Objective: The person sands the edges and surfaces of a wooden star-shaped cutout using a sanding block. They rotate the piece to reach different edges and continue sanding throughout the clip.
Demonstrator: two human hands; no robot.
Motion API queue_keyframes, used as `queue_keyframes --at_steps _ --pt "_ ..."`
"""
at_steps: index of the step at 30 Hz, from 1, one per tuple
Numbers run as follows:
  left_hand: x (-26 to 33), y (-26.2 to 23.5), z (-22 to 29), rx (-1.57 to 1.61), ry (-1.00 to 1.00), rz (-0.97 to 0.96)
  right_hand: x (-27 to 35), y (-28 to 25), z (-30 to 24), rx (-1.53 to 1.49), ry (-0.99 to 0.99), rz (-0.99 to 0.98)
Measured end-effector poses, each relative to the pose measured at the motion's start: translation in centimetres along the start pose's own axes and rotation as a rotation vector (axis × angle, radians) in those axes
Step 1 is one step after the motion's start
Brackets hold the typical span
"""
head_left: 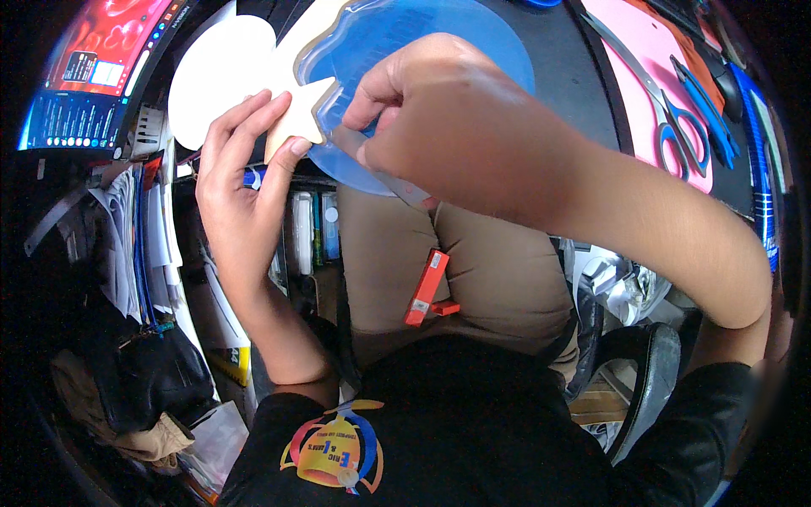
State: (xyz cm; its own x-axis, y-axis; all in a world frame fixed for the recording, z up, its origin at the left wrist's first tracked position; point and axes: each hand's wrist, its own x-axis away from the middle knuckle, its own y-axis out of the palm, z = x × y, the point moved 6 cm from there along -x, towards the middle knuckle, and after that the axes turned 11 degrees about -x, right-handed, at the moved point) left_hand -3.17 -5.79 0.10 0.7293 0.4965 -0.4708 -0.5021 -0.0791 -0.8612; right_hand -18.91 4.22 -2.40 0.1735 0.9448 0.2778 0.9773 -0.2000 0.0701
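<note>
My left hand [245, 160] grips a thick cream-coloured board piece [306, 108] with pointed, star-like corners, thumb at its near edge and fingers on top. The piece stretches away toward the far edge, beside a clear, wavy-edged plastic shape. Close on its right, my right hand [422, 110] is closed around a thin, flat grey strip-like tool [404, 188]. One end of the tool shows by the piece's right edge, the other below the hand; its exact kind is unclear. Under both lies a round translucent blue sheet [498, 59].
A white rounded card [215, 84] lies left of the piece. At right, scissors [667, 114] and a blue pen-shaped tool [718, 127] rest on a pink board [629, 51]. A small red box [428, 287] sits on my lap. A lit screen [89, 76] and upright papers [127, 237] stand left.
</note>
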Motion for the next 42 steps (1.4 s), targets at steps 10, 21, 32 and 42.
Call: queue_keyframes --at_steps 10,21,32,42 --pt "0.0 0.1 -0.2 0.032 -0.003 0.010 0.6 0.8 0.2 -0.030 -0.008 0.023" --pt "0.0 0.0 -0.2 0.053 -0.024 0.016 1.2 1.6 0.2 -0.042 -0.011 0.057" --pt "-1.0 -0.1 -0.6 0.112 0.047 -0.111 1.5 1.8 0.1 -0.093 0.008 0.072" --pt "-1.4 -0.3 -2.4 0.227 0.083 -0.255 1.8 1.0 0.8 -0.219 0.015 0.078"
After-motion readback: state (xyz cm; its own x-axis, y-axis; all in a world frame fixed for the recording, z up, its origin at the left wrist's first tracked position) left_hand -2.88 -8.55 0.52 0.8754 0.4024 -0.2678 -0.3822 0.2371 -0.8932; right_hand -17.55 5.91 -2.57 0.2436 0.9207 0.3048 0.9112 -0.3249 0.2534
